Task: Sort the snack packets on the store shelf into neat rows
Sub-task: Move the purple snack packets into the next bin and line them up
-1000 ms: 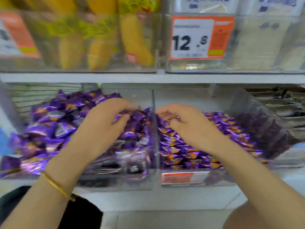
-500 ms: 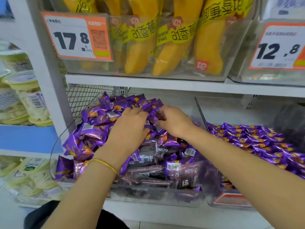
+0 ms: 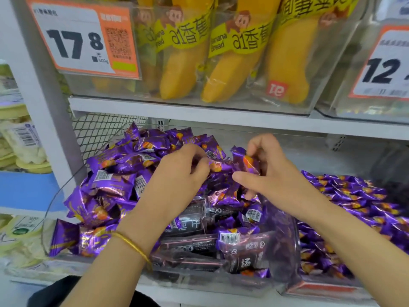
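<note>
At frame centre, the right hand pinches one purple packet, long axis near upright, above the jumbled heap. The neat rows lie to its right, nearer this hand. The left hand curls into the heap; its grip is hidden.

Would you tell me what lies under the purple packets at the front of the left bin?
Dark packets with white lettering lie beneath the purple packets; the pile and left hand hide how far back they run.
</note>
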The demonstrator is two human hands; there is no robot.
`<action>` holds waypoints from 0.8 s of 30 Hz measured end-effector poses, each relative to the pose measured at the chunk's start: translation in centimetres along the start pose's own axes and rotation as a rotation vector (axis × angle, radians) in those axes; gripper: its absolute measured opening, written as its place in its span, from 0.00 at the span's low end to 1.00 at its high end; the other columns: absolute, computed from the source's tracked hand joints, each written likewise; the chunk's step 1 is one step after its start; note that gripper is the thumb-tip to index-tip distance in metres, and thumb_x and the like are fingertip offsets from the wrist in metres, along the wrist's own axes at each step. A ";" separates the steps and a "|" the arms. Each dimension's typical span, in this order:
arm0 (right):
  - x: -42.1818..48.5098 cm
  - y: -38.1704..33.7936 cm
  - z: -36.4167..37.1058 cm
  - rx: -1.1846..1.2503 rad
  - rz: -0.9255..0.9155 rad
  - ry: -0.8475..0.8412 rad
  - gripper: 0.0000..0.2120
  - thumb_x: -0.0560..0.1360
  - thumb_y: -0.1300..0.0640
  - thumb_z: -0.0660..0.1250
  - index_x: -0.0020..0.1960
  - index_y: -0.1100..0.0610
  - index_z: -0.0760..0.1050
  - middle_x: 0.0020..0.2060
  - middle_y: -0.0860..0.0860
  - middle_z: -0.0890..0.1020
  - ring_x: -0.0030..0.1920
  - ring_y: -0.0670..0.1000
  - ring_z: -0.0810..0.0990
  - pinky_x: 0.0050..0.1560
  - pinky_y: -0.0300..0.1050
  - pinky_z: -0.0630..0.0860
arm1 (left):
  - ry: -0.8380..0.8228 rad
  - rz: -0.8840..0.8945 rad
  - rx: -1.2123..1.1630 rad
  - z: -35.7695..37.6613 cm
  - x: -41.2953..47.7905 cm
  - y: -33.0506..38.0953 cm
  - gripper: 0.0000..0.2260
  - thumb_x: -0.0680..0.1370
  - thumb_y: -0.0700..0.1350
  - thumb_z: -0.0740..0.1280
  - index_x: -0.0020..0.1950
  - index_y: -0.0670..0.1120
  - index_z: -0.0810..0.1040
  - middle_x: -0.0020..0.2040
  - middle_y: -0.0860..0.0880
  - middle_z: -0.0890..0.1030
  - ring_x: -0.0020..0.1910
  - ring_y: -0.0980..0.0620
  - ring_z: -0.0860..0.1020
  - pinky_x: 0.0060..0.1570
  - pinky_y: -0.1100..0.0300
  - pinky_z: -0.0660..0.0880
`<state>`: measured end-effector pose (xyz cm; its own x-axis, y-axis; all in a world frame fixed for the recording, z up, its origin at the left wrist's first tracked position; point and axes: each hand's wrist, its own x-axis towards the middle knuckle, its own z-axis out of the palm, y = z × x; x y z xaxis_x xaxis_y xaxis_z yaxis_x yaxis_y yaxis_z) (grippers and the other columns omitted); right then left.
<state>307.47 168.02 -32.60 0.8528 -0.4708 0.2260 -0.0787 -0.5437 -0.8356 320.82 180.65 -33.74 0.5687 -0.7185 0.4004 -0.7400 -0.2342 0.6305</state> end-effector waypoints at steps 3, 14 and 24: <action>-0.5 0.0 -0.9 0.107 -0.017 -0.002 0.04 0.75 0.50 0.62 0.45 0.47 0.67 0.35 0.50 0.70 0.33 0.48 0.72 0.37 0.42 0.76 | -0.024 -0.035 -0.112 0.6 0.1 0.1 0.13 0.79 0.50 0.60 0.41 0.42 0.74 0.29 0.46 0.77 0.28 0.51 0.71 0.31 0.61 0.67; -1.1 1.0 -2.3 0.161 0.014 -0.024 0.11 0.67 0.59 0.74 0.47 0.48 0.79 0.50 0.54 0.79 0.43 0.47 0.80 0.45 0.42 0.77 | -0.187 -0.262 -0.650 2.0 0.2 2.1 0.14 0.80 0.47 0.60 0.43 0.37 0.73 0.31 0.46 0.75 0.27 0.52 0.78 0.28 0.57 0.76; -1.1 0.4 -3.5 0.022 0.053 -0.113 0.27 0.62 0.45 0.70 0.61 0.43 0.73 0.53 0.37 0.79 0.52 0.28 0.74 0.49 0.24 0.70 | -0.375 -0.170 -0.895 2.1 0.1 2.9 0.11 0.71 0.45 0.64 0.50 0.40 0.72 0.40 0.48 0.83 0.43 0.49 0.83 0.48 0.54 0.80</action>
<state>304.73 165.88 -31.37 0.9007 -0.4163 0.1242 -0.1151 -0.5043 -0.8558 317.91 178.53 -33.27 0.3773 -0.9184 0.1190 -0.0264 0.1177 0.9927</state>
